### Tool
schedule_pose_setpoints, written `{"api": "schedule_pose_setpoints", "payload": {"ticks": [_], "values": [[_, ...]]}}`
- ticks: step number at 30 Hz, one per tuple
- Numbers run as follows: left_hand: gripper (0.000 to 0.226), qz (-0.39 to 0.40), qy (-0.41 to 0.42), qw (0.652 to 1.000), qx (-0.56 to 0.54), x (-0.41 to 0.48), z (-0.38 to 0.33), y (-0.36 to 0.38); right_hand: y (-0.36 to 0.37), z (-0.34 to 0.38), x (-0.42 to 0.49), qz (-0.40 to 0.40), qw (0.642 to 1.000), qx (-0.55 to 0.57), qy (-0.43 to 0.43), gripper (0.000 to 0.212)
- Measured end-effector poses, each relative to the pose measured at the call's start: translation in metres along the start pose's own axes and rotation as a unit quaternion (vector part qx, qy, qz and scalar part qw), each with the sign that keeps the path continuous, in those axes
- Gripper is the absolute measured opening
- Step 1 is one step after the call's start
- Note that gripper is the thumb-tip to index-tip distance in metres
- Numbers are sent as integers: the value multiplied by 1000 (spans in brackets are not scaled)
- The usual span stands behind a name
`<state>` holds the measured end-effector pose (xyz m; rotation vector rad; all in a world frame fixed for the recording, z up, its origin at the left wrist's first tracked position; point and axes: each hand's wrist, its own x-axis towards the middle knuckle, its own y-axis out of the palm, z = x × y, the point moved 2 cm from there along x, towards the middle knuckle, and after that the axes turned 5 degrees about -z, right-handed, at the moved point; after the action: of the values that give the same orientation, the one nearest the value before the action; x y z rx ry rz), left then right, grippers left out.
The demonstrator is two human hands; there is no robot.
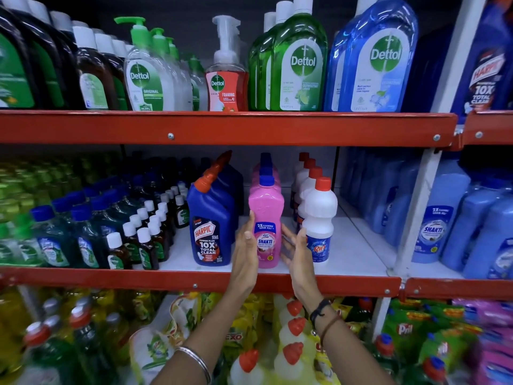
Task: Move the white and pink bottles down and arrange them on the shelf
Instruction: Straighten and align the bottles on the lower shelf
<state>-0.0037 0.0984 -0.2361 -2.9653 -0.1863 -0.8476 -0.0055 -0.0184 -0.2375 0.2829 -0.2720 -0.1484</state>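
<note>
The front pink bottle stands upright near the front edge of the middle shelf, with a blue cap and a "Shakti" label, heading a row of the same pink bottles that runs back behind it. The left hand lies flat against the left side of this bottle, fingers straight and pointing up, its grip wide open and closed on nothing. The right hand stands just to the right of the bottle, palm turned toward it, fingers spread and loosely curved, also open; whether it touches the bottle cannot be told. Just right of the pink bottle, past the right hand, stands the front white bottle with a red cap, first of its own row. Left of the pink bottle, past the left hand, stands a blue Harpic bottle with a red angled cap
</note>
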Motion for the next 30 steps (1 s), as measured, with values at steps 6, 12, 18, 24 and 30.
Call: {"api": "schedule_pose_setpoints", "payload": {"ticks": [6, 12, 18, 24, 30], "values": [[54, -162, 79, 984, 11, -28, 3, -40, 32, -18, -44, -31, 985, -55, -162, 56], [68, -160, 58, 985, 22, -5, 4, -75, 70, -19, -40, 104, 985, -96, -94, 69], [70, -84, -13, 996, 0, 23, 22, -107, 106, -24, -19, 103, 995, -19, 4, 76], [72, -57, -29, 998, 3, 25, 22, -112, 107, -26, -13, 92, 995, -2, 38, 57], [78, -53, -40, 997, 35, 27, 24, -111, 108, -28, -14, 65, 997, -10, 35, 62]]}}
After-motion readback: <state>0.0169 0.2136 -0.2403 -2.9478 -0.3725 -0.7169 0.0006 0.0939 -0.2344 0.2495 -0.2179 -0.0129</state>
